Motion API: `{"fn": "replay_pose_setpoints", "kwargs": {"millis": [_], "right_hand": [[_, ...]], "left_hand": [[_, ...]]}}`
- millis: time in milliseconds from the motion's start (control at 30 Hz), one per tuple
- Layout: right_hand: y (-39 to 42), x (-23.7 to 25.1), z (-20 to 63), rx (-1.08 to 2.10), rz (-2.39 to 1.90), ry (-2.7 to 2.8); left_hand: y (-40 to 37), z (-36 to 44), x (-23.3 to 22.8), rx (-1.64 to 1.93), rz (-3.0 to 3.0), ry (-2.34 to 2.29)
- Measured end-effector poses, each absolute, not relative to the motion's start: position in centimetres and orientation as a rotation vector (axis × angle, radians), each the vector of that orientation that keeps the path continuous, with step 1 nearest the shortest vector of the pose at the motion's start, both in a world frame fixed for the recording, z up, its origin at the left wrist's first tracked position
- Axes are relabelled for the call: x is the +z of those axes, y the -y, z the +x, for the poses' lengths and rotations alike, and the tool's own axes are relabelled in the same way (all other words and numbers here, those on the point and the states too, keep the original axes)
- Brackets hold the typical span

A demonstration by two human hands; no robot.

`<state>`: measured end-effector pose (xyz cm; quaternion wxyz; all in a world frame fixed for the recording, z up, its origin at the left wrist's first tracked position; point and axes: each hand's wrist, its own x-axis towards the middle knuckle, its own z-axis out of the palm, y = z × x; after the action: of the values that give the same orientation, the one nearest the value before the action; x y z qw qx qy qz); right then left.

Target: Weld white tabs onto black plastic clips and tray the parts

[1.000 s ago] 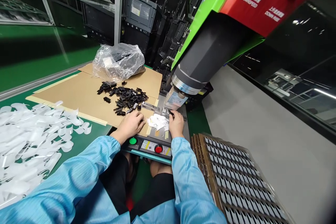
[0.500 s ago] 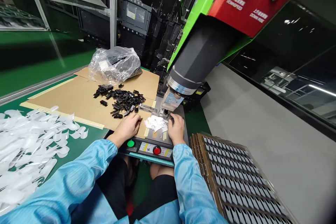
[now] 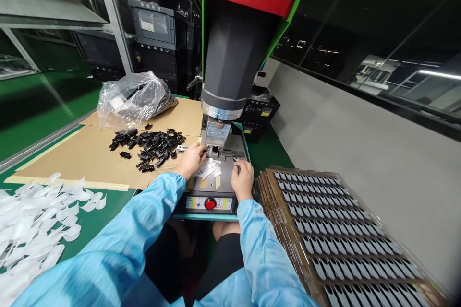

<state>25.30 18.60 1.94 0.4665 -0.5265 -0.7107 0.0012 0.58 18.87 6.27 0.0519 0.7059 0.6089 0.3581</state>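
Observation:
My left hand (image 3: 192,158) reaches over the machine base to the small fixture (image 3: 215,149) under the grey press head (image 3: 226,57). Its thumb and forefinger are pinched together on what looks like a small black part. My right hand (image 3: 242,178) rests on the grey base plate (image 3: 230,183), fingers curled, fingertips at a small dark piece; whether it grips it is too small to tell. A little heap of white film pieces (image 3: 209,169) lies between my hands. A pile of black plastic parts (image 3: 149,144) sits on the cardboard (image 3: 90,158) just left of my left hand.
A red button (image 3: 210,204) is on the machine's front panel. A stack of brown trays (image 3: 334,230) holding rows of parts stands at the right. Many white film pieces (image 3: 32,220) cover the green table at the left. A clear plastic bag (image 3: 133,98) lies at the back.
My left hand has moved from the cardboard's edge right and forward to the fixture under the press head. My right hand has stayed on the base. The view has swung to the right.

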Motion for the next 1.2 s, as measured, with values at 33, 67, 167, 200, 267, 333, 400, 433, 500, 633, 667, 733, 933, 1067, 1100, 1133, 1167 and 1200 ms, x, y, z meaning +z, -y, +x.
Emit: {"fn": "replay_pose_setpoints", "kwargs": {"millis": [33, 67, 167, 200, 267, 333, 400, 433, 500, 633, 667, 733, 933, 1067, 1100, 1133, 1167, 1200], "right_hand": [[-18.6, 1.9, 25.3, 0.007, -1.297, 1.749], [-18.5, 1.9, 25.3, 0.009, -1.302, 1.759], [-18.5, 1.8, 25.2, 0.010, -1.309, 1.782], [-18.5, 1.7, 25.1, 0.009, -1.307, 1.786], [-18.6, 1.6, 25.1, 0.006, -1.299, 1.791], [-18.6, 1.6, 25.1, 0.003, -1.298, 1.792], [-18.6, 1.8, 25.1, 0.009, -1.305, 1.794], [-18.6, 1.9, 25.2, 0.018, -1.307, 1.798], [-18.4, 2.2, 25.3, 0.048, -1.308, 1.810], [-17.0, 2.5, 25.7, 0.086, -1.314, 1.878], [-16.3, 2.4, 25.8, 0.066, -1.319, 1.909], [-14.8, 1.9, 26.1, -0.019, -1.333, 1.974], [-11.8, 0.3, 26.7, -0.253, -1.347, 2.050], [-12.0, -0.1, 26.7, -0.311, -1.346, 2.064], [-12.2, -0.2, 26.6, -0.320, -1.344, 2.064], [-12.2, -0.3, 26.6, -0.327, -1.343, 2.062], [-12.3, -0.4, 26.6, -0.330, -1.344, 2.059], [-12.3, -0.4, 26.5, -0.331, -1.347, 2.054]], "left_hand": [[-19.3, 0.8, 6.1, 1.059, 2.168, -1.854], [-19.7, 1.0, 5.9, 1.037, 2.194, -1.842], [-20.2, 1.0, 5.6, 0.940, 2.303, -1.799], [-20.3, 0.9, 5.7, 0.874, 2.342, -1.801], [-20.4, 0.7, 6.1, 0.719, 2.396, -1.828], [-20.4, 0.6, 6.7, 0.609, 2.408, -1.856], [-19.9, 0.5, 7.1, 0.576, 2.413, -1.859], [-19.5, 0.4, 7.2, 0.588, 2.406, -1.859], [-18.2, 0.0, 7.2, 0.650, 2.362, -1.862], [-13.1, -2.6, 5.8, 0.753, 2.299, -1.859], [-11.5, -3.6, 5.2, 0.741, 2.315, -1.858], [-8.3, -5.7, 3.8, 0.669, 2.368, -1.842], [-2.7, -8.8, 1.2, 0.319, 2.448, -1.879], [-2.6, -7.9, 2.0, 0.262, 2.433, -1.957], [-2.7, -7.7, 2.2, 0.254, 2.422, -1.971], [-2.8, -7.5, 2.4, 0.247, 2.415, -1.978], [-2.8, -7.4, 2.5, 0.242, 2.411, -1.982], [-2.9, -7.4, 2.6, 0.238, 2.409, -1.984]]}}
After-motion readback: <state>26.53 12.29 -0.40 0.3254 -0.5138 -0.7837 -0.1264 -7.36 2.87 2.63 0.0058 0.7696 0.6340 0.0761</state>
